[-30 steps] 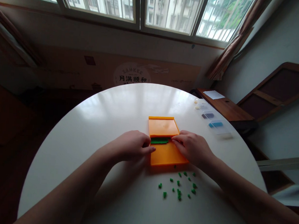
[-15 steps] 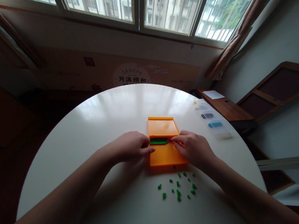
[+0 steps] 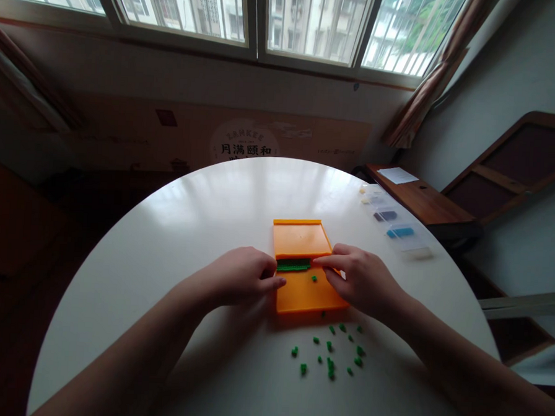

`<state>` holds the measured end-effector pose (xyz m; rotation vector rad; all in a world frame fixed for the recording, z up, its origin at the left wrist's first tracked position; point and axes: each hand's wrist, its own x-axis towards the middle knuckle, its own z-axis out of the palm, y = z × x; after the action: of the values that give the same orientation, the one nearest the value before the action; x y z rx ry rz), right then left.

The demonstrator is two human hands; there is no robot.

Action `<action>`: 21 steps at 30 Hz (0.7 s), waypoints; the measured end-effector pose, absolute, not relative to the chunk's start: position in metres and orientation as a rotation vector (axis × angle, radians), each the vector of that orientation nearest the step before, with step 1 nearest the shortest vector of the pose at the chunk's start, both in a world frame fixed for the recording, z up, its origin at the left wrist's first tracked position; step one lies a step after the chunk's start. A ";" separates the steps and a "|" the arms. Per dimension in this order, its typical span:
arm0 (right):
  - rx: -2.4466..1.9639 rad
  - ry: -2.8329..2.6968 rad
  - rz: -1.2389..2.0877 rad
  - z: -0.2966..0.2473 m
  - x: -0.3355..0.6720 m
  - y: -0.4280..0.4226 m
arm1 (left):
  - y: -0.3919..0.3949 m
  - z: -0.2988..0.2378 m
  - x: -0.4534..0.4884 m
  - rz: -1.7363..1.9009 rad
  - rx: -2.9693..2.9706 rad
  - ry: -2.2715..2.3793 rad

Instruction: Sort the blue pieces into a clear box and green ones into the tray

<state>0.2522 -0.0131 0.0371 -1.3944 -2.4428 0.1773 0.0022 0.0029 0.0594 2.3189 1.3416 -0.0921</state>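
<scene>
An orange plastic tray (image 3: 295,299) lies on the table, with a raised panel (image 3: 301,239) at its far half. Along the slot across its middle runs a row of small green blocks (image 3: 293,265). My left hand (image 3: 248,273) grips the tray's left edge, fingers curled at the side and thumb over the near panel. At the slot's right end, my right hand (image 3: 358,271) has its index finger reaching toward the row, thumb held apart below it. A single green block (image 3: 314,278) lies on the near panel just left of that thumb, out of the fingers.
Several loose green blocks (image 3: 329,346) are scattered on the round white table (image 3: 195,365) in front of the tray. Clear plastic boxes with blue pieces (image 3: 399,232) and dark pieces (image 3: 385,216) stand along the right edge. Beyond them is a wooden desk (image 3: 433,200).
A green block now lies on the tray's near panel, where none showed before. My right index finger and thumb have parted slightly. The left hand keeps its hold.
</scene>
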 end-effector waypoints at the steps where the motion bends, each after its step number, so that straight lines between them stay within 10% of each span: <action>1: -1.407 -2.447 0.164 0.036 0.252 -0.012 | 0.003 0.059 0.002 -0.094 2.316 1.339; 21: -1.519 -2.481 0.108 0.035 0.247 -0.009 | 0.003 0.061 0.002 -0.101 2.324 1.326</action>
<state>0.2474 -0.0091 0.0346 -1.5192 -2.4809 0.1083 0.0019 0.0029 0.0607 2.3242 1.3259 -0.1013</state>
